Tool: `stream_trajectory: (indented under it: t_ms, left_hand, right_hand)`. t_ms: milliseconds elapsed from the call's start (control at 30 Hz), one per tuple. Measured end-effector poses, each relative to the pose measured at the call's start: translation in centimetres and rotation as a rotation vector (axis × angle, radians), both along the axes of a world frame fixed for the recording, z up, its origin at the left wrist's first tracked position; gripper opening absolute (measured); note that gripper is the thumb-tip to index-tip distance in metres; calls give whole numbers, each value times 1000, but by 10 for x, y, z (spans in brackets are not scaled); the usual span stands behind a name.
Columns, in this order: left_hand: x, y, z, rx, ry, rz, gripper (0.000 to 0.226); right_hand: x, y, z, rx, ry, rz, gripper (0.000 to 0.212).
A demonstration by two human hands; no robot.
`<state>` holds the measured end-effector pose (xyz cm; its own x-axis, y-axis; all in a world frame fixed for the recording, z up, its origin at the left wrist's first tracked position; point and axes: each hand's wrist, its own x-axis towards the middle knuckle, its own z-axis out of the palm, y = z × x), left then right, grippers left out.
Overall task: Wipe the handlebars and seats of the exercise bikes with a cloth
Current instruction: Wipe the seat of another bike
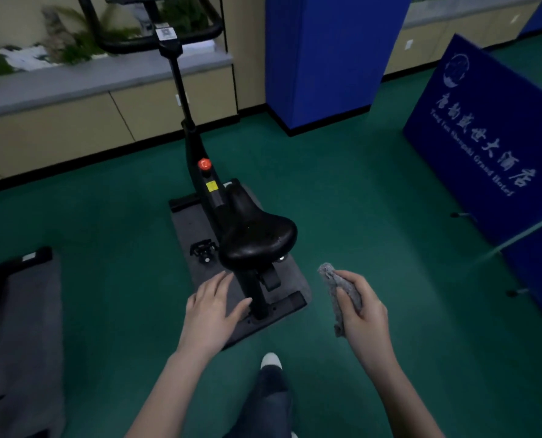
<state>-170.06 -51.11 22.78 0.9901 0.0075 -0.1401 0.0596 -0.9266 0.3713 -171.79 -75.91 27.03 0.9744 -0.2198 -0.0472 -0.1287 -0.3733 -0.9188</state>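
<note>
A black exercise bike stands in front of me on a grey mat (187,226). Its black seat (257,235) is at the centre of the view and its black handlebars (155,42) are at the top, near the window ledge. My right hand (363,311) grips a folded grey cloth (337,286), held in the air to the right of the seat and below it. My left hand (212,308) hovers with its fingers spread, just below and left of the seat, in front of the seat post. Neither hand touches the bike.
A second grey mat with part of another machine (19,311) lies at the left edge. A blue pillar (326,58) stands behind the bike, and a blue hotel sign panel (484,137) leans at the right. Green floor (358,200) surrounds the bike. My leg and white shoe (271,361) are below.
</note>
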Motion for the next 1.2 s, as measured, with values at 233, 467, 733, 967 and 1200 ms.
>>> stream_trajectory:
  t_ms: [233,467,733,967,1200]
  left_hand:
    - [51,9,-15,-37,23,110,72]
    - [82,9,-25,-89,34,192,72]
    - [84,-1,-39,-129,82,329,70]
    - [83,-27,-45,-137,89,493,70]
    - [91,-59,-50,-189,17,698,69]
  right_hand:
    - [79,17,-6,-20,32,108,26]
    - [130,34,-12,-67,54,227,26]
    - [170,46,-20,-130,47,449,24]
    - [196,31,-30,-111,6,596,26]
    - [226,17,-38,-108,-64,753,28]
